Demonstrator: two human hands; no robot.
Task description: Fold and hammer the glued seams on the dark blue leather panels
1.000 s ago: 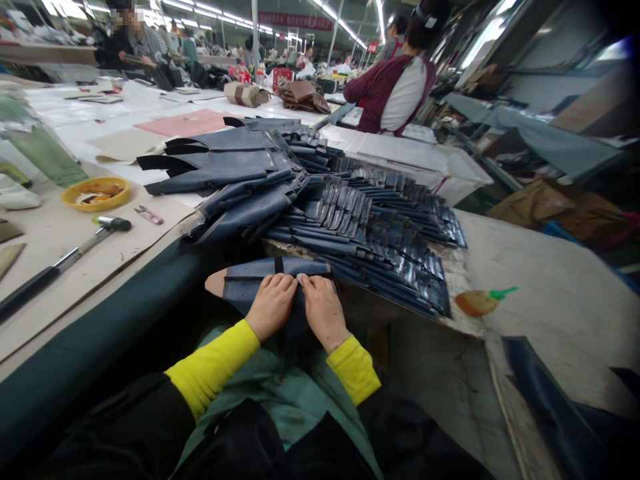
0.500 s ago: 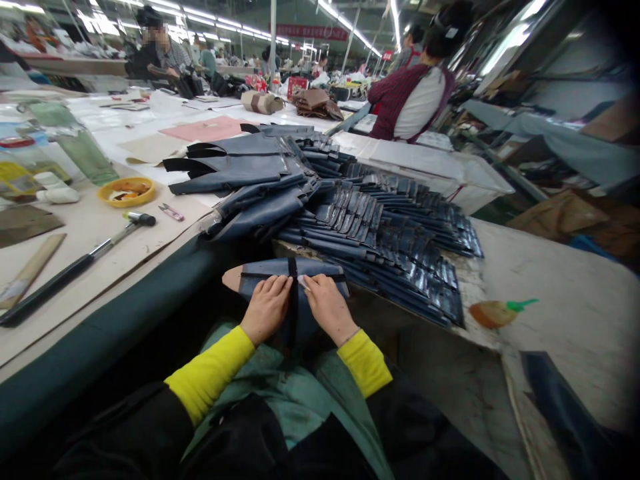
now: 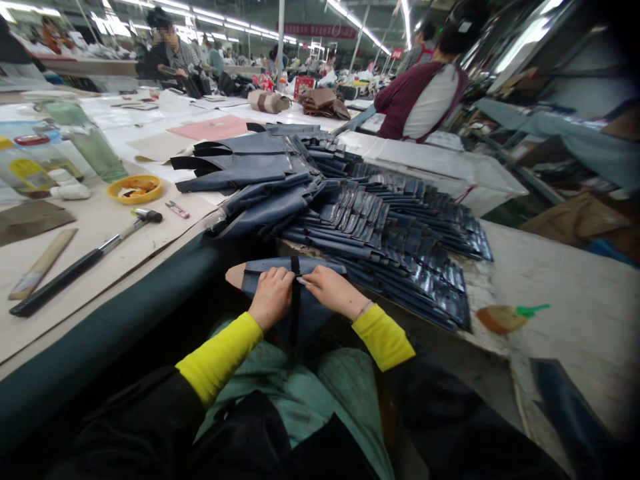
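1 blue piece | 1 black strip | left hand, right hand: fingers on piece, grips unclear

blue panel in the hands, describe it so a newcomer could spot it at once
Find the wide heap of dark blue panels on the workbench. Nearer the camera, the left hand and right hand are on a single blue panel; its pointed tan tip sets it apart from the heap.

Yel. dish nr greenish btl; pink sheet farther bk.
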